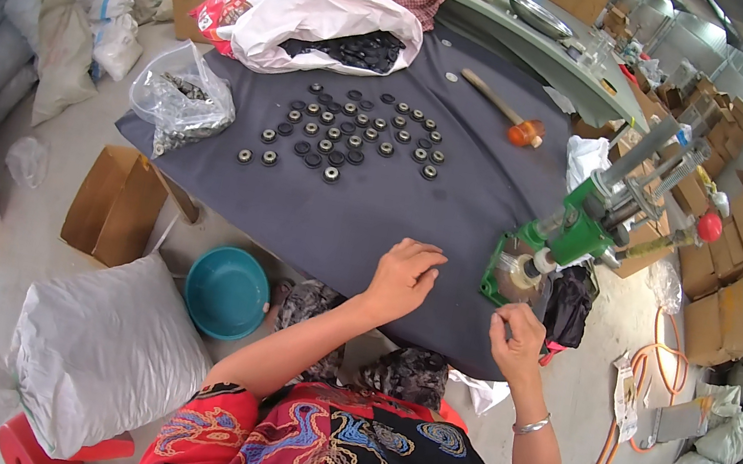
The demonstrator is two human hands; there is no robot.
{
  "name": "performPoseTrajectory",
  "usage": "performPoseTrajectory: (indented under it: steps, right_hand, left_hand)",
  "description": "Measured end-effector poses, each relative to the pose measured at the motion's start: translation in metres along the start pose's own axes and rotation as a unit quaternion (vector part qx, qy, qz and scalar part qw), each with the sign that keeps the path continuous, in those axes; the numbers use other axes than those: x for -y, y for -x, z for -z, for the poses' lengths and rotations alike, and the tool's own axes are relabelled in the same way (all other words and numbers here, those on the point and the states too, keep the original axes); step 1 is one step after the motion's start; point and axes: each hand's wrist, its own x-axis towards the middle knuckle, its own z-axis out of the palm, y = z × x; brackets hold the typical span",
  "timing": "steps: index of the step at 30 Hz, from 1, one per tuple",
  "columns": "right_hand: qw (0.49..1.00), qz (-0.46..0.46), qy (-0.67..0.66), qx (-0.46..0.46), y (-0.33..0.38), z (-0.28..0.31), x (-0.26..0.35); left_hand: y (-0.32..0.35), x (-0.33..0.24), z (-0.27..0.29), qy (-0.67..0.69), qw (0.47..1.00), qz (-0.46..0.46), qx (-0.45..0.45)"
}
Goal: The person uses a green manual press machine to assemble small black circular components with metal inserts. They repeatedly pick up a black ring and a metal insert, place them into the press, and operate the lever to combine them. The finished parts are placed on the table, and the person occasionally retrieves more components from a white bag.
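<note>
- Spread over the dark grey cloth lie the pieces being worked on: small black round pieces with pale metal centres, mixed with plain black discs that show no metal.
- The metal-centred ones look like the finished share, though some may simply be lying other side up; I cannot tell which, so no firm split is possible.
- Much seems left: a white-and-red woven plastic sack lies open at the far edge of the cloth, with a large heap of loose black pieces in its mouth.
- A clear plastic bag at the cloth's left side also holds many small metallic-looking parts, apparently unused supply.
- The green hand press with steel columns stands at the right edge; whether a piece sits in it is too small to tell.
- The right hand is just beside the press base, fingers curled in toward the thumb; I cannot tell whether something small is pinched there.
- The left hand is over the cloth near its front edge, palm down, fingers loosely bent; nothing shows in it, but its underside is hidden.
- The orange-headed mallet with a wooden handle lies beyond the press, touched by neither hand.
</note>
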Motion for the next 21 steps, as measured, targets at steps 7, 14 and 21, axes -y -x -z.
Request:
performPoseTrajectory:
  steps: [7,14,21]
  right_hand:
    - [0.993,0.050,-0.095,0.053,-0.110,-0.070,0.024]
    - [0.986,0.057,-0.132,0.086,-0.228,-0.157,0.025]
    - [0.978,0.070,-0.067,0.183,-0.370,-0.288,-0.013]
  left_hand:
    - [-0.067,0.044,0.119,-0.149,0.986,-0.023,-0.069]
    - [-0.180,0.128,0.218,-0.447,0.892,-0.025,-0.056]
    - [-0.267,0.214,0.248,-0.680,0.731,-0.016,-0.043]
